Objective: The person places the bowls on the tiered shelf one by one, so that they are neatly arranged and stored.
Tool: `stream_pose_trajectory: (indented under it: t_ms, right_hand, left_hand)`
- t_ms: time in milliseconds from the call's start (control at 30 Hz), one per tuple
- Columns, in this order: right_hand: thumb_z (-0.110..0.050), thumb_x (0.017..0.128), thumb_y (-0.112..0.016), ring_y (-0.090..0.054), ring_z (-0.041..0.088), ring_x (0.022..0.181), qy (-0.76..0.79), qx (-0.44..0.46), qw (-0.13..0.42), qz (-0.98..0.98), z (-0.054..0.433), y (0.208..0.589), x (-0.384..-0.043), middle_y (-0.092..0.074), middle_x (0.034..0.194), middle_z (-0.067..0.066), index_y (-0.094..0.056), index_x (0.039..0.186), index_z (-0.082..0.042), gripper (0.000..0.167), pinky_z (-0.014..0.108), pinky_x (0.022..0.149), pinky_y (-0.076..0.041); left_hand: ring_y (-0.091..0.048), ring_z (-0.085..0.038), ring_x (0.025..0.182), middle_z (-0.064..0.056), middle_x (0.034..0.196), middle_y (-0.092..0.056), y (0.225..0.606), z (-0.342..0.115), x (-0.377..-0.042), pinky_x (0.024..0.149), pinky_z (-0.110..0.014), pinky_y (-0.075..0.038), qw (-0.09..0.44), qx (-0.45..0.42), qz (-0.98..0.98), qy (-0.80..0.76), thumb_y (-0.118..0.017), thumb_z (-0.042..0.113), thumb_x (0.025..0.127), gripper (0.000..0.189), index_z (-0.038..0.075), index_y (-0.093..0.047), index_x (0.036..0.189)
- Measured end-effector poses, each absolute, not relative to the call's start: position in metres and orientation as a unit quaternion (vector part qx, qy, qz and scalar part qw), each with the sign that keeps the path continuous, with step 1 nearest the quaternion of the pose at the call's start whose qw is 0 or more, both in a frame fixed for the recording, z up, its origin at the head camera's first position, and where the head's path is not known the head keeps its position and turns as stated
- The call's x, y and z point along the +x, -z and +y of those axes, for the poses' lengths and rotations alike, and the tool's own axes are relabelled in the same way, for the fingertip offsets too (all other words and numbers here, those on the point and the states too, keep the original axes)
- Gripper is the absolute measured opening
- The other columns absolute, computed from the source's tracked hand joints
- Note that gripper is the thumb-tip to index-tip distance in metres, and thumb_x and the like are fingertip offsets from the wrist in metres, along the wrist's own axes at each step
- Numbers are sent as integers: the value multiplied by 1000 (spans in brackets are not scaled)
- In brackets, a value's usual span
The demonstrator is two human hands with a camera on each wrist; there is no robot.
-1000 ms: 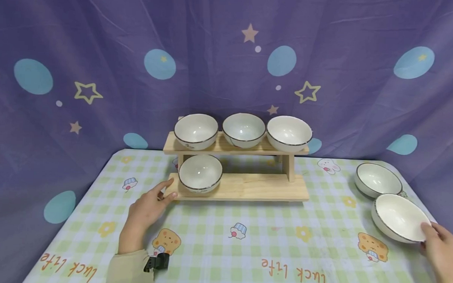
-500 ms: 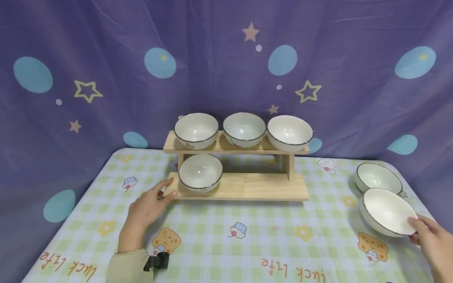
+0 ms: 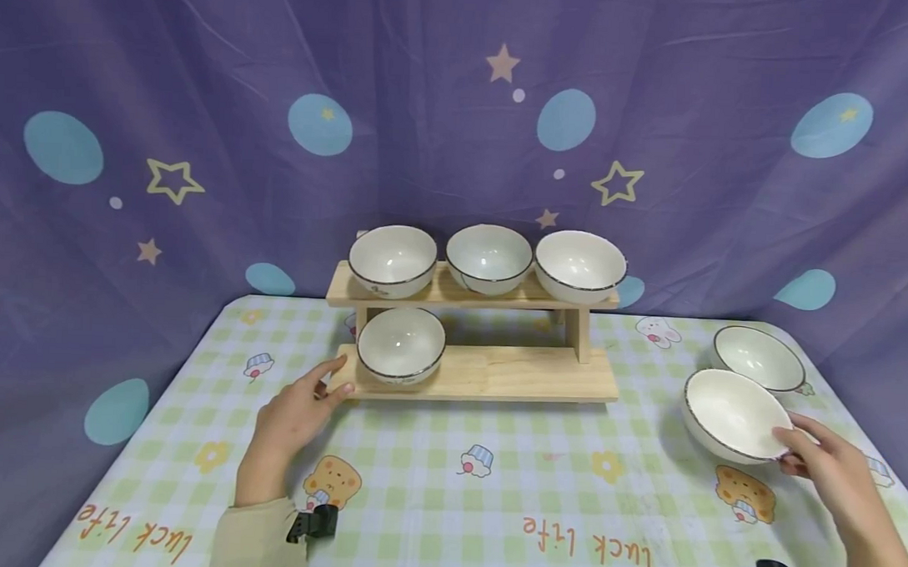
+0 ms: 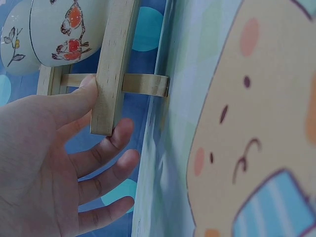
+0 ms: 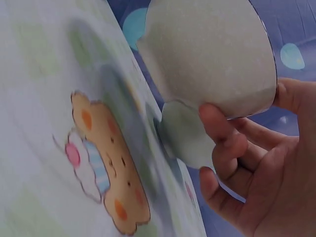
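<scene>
My right hand (image 3: 831, 463) pinches the near right rim of a white bowl (image 3: 735, 414) with a dark edge. The right wrist view shows this bowl (image 5: 212, 54) held above the tablecloth, thumb at the rim and fingers against its outside. Behind it a similar bowl (image 3: 759, 358) rests on the table. At the left end of a two-tier wooden shelf (image 3: 526, 374), my left hand (image 3: 295, 416) grips the lower board. Its thumb and forefinger lie on either side of the board (image 4: 111, 74) in the left wrist view, the other fingers loosely bent.
Three bowls stand in a row on the upper tier, among them the middle bowl (image 3: 488, 260). One bowl (image 3: 401, 346) sits at the left of the lower tier. A checked tablecloth (image 3: 416, 516) covers the table, and a purple curtain (image 3: 430, 107) hangs behind.
My right hand has carried its bowl leftward and slightly toward the back, coming off the table's right edge. The left hand and the shelf have stayed in place.
</scene>
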State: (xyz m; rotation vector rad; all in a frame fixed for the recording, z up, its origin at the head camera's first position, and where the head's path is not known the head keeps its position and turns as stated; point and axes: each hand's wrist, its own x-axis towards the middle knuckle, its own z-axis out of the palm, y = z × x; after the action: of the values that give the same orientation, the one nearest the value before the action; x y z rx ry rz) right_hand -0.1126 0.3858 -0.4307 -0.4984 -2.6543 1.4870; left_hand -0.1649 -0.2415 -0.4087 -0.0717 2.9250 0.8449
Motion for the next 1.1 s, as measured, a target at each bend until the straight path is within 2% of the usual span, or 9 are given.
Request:
stream_pose_trajectory:
  t_ms: [100,200,367,567,667,733,800,967,1100]
  right_hand:
    - [-28,106,-60,-63,0,70,-512,-142,24,-847,381,429,-113,-66,74,-14,-60,127,-38,23,10,69,-45]
    - [-24,106,-62,-63,2,71,-542,-119,21,-831,373,427,-114,-66,77,-13,-54,105,-57,34,12,70,-48]
    - [-15,105,-62,-61,4,70,-582,-83,25,-808,358,423,-118,-66,81,-14,-61,100,-58,43,15,69,-51]
    - [-13,104,-62,-63,5,67,-583,-83,23,-808,338,417,-122,-67,75,-8,-60,103,-51,38,17,69,-52]
    - [-17,105,-61,-64,5,67,-556,-93,13,-826,327,413,-122,-67,72,-7,-63,129,-26,25,17,69,-52]
    - [-20,106,-60,-64,5,68,-539,-98,4,-836,320,410,-123,-67,71,-7,-52,144,-3,42,18,70,-52]
    - [-22,107,-59,-65,6,69,-529,-100,-9,-843,314,407,-124,-67,72,-7,-35,151,14,61,17,71,-52]
    - [-29,108,-56,-68,8,74,-529,-108,-45,-841,301,401,-125,-68,75,-8,-24,157,14,73,13,73,-47]
    - [-27,108,-57,-68,7,73,-553,-113,-42,-824,287,399,-127,-67,74,-9,-23,157,14,72,16,73,-51]
  left_hand:
    - [-60,-22,78,-16,117,-66,408,-242,-165,61,-39,-43,49,-24,959,-277,-56,51,105,65,16,-44,159]
    - [-60,-22,78,-16,117,-66,408,-242,-165,62,-39,-43,49,-24,959,-277,-55,52,105,65,16,-44,159]
    - [-59,-22,78,-16,117,-66,407,-242,-164,62,-38,-42,50,-26,959,-277,-55,51,105,65,17,-43,159]
    - [-61,-23,80,-18,119,-66,407,-242,-164,63,-39,-43,52,-26,959,-278,-55,52,105,66,16,-43,159]
    - [-61,-24,81,-19,120,-65,406,-242,-164,63,-39,-43,51,-24,959,-278,-55,52,105,66,16,-44,159]
    - [-61,-24,81,-19,120,-65,406,-241,-164,63,-39,-44,50,-24,959,-278,-56,52,105,66,16,-44,159]
    - [-60,-24,80,-19,119,-65,407,-241,-165,63,-40,-43,50,-24,959,-279,-56,52,105,66,16,-44,159]
    - [-61,-25,83,-18,119,-65,408,-241,-165,65,-41,-44,49,-26,959,-277,-56,53,105,66,17,-45,158]
    - [-61,-25,83,-17,120,-66,409,-242,-165,65,-41,-44,47,-26,959,-277,-56,53,105,65,17,-45,158]
